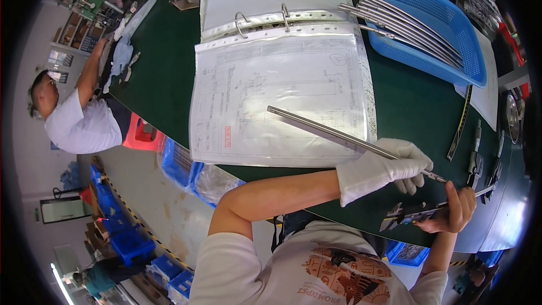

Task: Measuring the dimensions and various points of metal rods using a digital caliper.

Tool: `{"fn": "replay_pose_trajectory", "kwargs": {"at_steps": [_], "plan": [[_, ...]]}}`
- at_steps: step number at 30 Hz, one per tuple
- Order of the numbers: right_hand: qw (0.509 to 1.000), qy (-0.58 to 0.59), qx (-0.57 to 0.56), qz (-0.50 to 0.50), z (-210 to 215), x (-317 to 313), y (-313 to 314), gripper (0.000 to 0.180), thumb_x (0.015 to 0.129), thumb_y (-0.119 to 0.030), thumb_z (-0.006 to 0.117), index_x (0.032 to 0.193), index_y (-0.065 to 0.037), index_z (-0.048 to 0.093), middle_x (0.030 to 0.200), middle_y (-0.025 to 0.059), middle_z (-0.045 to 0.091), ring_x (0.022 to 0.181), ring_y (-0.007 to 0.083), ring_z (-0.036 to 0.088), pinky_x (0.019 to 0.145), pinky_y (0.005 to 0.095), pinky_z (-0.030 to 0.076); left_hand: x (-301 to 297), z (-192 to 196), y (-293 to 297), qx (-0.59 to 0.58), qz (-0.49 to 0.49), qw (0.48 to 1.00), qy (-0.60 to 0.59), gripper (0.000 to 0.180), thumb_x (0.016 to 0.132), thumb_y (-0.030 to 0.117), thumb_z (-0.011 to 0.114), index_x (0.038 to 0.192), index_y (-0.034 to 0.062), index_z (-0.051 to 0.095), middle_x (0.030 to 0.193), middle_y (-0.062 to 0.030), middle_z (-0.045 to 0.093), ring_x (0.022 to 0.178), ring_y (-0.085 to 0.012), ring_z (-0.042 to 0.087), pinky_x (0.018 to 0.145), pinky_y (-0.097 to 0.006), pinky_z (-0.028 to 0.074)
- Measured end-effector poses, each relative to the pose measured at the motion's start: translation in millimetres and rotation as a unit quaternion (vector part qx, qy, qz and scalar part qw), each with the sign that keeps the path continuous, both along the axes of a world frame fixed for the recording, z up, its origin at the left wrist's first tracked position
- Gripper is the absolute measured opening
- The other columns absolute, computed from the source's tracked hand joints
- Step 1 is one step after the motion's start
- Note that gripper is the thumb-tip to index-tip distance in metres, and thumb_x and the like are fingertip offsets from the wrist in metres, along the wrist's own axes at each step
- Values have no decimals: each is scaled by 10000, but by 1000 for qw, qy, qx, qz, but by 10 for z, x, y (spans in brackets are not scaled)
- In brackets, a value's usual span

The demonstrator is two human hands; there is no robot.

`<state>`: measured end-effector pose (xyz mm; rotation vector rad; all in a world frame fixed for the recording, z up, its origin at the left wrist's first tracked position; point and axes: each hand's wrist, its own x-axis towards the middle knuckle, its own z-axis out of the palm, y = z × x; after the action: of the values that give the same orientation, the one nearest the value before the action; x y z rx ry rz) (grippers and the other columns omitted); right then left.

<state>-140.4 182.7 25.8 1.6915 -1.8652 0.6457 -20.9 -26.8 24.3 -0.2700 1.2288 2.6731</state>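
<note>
A long, thin metal rod [324, 129] runs slantwise over the lower part of a technical drawing. My left hand [405, 164], in a white glove, is closed around it near its right end. Below that end my bare right hand [456, 210] grips a caliper [402, 218], whose jaws point left over the green table. A finger of the right hand appears to touch the rod's tip. The caliper's jaws are apart from the rod. Part of the caliper's body is hidden by my right fingers.
An open ring binder [271, 79] with the drawing lies ahead. Beyond it to the right, a blue basket [474, 59] holds several similar rods. A tape measure strip [460, 127] and a micrometer [476, 161] lie at right. One person [84, 118] sits far left.
</note>
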Motion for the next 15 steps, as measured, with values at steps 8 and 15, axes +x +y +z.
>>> {"fn": "replay_pose_trajectory", "kwargs": {"at_steps": [8,15], "plan": [[1000,2,-8,4,15,-5,-22,748,626,-667,572,915,23,603,527,28,409,456,178,376,473,298,313,17,-20,-1,-8,-2,1000,28,238,856,108,514,1051,-28,512,863,-111,582,754,-146,585,689,-247,484],[1000,-8,27,9,15,-29,42,777,590,-640,604,907,69,599,580,68,429,522,219,427,511,328,351,0,-7,1,-29,-10,999,22,235,869,128,501,1045,-26,521,860,-103,580,750,-138,582,688,-239,482]]}}
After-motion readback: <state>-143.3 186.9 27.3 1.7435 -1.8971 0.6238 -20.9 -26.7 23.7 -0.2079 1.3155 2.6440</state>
